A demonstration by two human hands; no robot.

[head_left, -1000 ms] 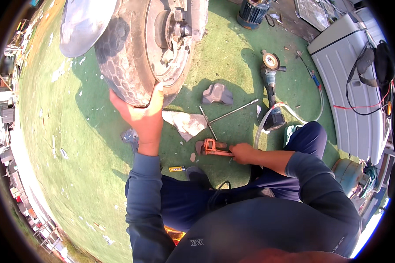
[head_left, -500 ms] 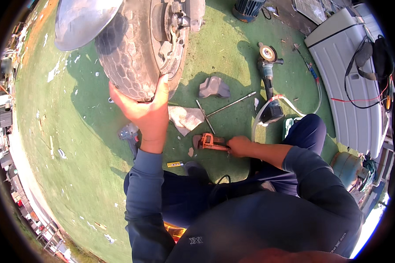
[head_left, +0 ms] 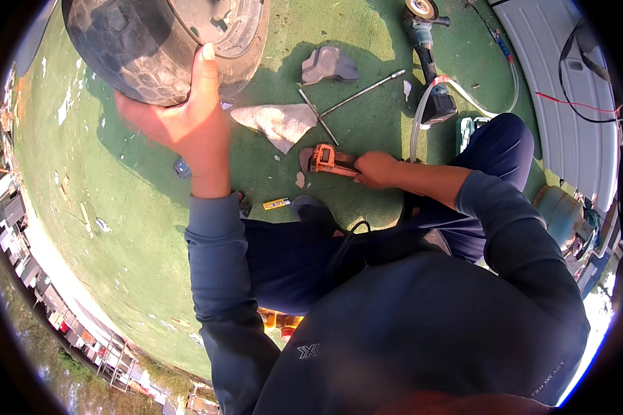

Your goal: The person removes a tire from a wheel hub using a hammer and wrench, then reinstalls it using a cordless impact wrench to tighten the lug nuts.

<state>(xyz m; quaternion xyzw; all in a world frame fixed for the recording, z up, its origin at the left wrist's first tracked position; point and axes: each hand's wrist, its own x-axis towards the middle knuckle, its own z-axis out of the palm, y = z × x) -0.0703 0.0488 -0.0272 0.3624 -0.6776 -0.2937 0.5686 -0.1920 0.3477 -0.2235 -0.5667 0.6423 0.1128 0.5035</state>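
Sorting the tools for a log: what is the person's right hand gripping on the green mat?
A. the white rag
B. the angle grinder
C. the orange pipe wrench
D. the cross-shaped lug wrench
C: the right hand closes on the orange pipe wrench's handle.

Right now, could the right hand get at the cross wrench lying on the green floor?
Probably yes: the right hand grips the orange pipe wrench just below the cross wrench, with bare green floor between.

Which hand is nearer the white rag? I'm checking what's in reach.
Right. The right hand grips the orange wrench just beside the white rag; the left hand rests on the tyre, slightly farther.
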